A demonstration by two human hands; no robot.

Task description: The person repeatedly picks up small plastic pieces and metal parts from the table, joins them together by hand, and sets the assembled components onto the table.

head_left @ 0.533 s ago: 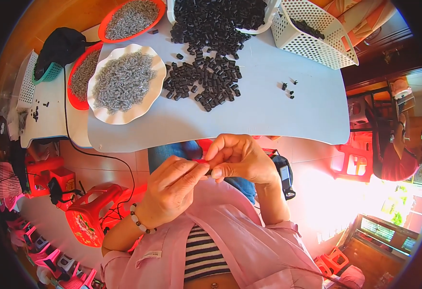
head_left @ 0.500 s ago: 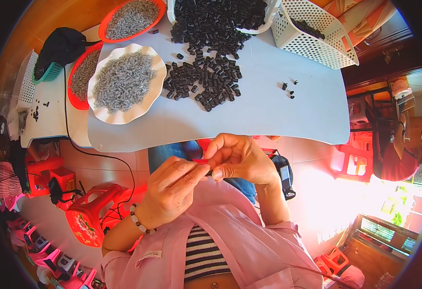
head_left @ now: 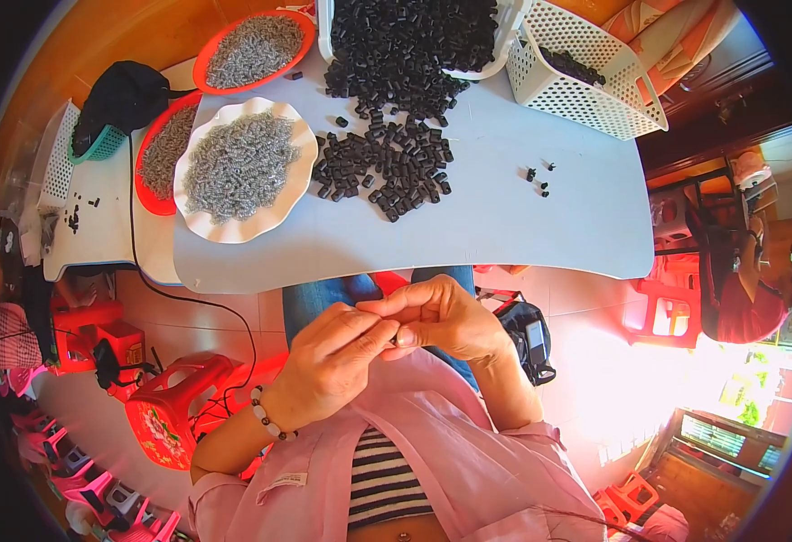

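Observation:
Just past the table's near edge, my two hands meet in front of my body, fingertip to fingertip. Both pinch a small black piece (head_left: 394, 341), which is mostly covered by the fingers. My left hand (head_left: 332, 350), with a beaded bracelet at its wrist, is closed with thumb and fingers pressed together. From the other side my right hand (head_left: 454, 321) closes on the same piece, its thumb and index finger against it. On the table ahead lies a loose pile of short black plastic pieces (head_left: 391, 167).
A white scalloped plate (head_left: 199, 226) and red plates (head_left: 199, 77) hold silvery spring-like coils at the left. A white tub (head_left: 326, 41) of black pieces and a perforated white basket (head_left: 585, 99) stand at the back. Several small black parts (head_left: 542, 183) lie at the right. Red stools (head_left: 165, 406) flank me.
My right hand's raised fingers have lowered and drawn in against the left fingertips. The small piece stays between both hands. The whole view has shifted slightly.

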